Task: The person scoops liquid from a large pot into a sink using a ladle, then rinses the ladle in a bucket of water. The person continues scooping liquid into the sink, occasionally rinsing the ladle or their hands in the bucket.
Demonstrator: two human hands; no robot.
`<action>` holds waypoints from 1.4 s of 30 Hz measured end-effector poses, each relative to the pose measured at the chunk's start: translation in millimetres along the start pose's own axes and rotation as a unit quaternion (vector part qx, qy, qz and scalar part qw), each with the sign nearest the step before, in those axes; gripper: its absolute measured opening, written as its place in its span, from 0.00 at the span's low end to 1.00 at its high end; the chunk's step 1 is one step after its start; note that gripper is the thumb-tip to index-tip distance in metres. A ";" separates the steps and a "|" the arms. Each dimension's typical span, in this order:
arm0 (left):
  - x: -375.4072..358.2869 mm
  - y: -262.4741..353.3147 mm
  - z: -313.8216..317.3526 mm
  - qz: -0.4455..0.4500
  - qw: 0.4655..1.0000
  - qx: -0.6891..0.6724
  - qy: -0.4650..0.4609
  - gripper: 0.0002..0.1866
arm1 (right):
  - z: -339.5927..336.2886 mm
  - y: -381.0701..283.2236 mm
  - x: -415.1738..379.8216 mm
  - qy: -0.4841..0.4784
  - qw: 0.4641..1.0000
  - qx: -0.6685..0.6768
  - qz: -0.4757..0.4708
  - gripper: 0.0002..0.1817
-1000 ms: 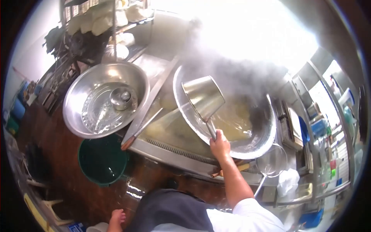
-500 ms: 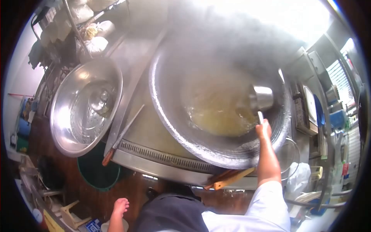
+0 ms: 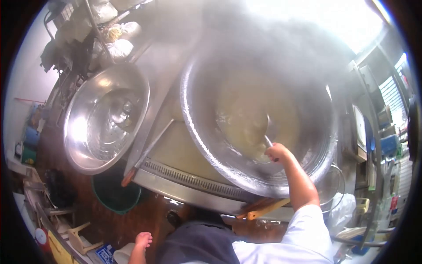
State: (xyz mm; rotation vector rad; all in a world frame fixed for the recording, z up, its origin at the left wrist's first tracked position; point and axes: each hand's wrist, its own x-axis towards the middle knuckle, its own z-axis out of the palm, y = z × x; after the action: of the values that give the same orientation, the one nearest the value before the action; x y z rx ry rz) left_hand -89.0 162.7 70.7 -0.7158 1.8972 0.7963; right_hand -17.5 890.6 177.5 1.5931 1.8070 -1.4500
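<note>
My right hand (image 3: 278, 152) is wrapped round the handle of a metal ladle (image 3: 270, 125), whose bowl dips into the liquid. Cloudy yellowish liquid (image 3: 246, 105) with bubbles fills the bottom of a large, wide cauldron (image 3: 259, 185), and steam veils its far side. Low at my left side, my left hand (image 3: 143, 240) hangs over the floor, loosely curled with nothing in it.
Left of the cauldron stands a large steel basin (image 3: 77, 127) with a perforated part inside. A long wooden-handled tool (image 3: 151, 147) lies between them. Below the basin is a green bucket (image 3: 115, 198). Wooden handles (image 3: 268, 208) stick out at the front edge.
My right hand has moved left with the ladle. Its bowl, raised above the liquid at the cauldron's right side before, is now down in the liquid. My left hand hangs slightly lower.
</note>
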 end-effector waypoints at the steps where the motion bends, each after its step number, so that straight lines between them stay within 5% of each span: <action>1: 1.9 -6.6 -2.6 -0.004 1.000 -0.014 -0.001 0.10 | 11.5 -8.6 -9.8 0.002 1.000 0.003 -0.006 0.08; 3: 8.7 -17.6 -11.5 0.000 1.000 -0.019 -0.022 0.10 | 29.8 -20.9 -33.5 -0.077 0.995 0.058 -0.025 0.08; 16: 67.1 -51.7 -58.6 0.015 0.998 -0.023 -0.052 0.13 | 124.2 -38.0 -216.7 -0.131 0.953 0.213 -0.172 0.16; 32: 112.7 -141.9 -76.2 -0.031 0.992 -0.087 -0.088 0.15 | 190.4 -55.1 -258.9 0.065 0.963 0.059 -0.257 0.16; 42: 102.7 -100.7 -82.9 0.007 0.994 -0.073 -0.085 0.16 | 213.3 -50.7 -254.5 0.239 0.926 -0.132 -0.259 0.26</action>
State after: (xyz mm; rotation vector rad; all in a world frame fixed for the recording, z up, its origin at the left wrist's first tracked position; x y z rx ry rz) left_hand -98.4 21.1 -15.4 -0.7007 1.7049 0.9813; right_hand -56.9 583.2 307.2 1.4791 2.7352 -0.9684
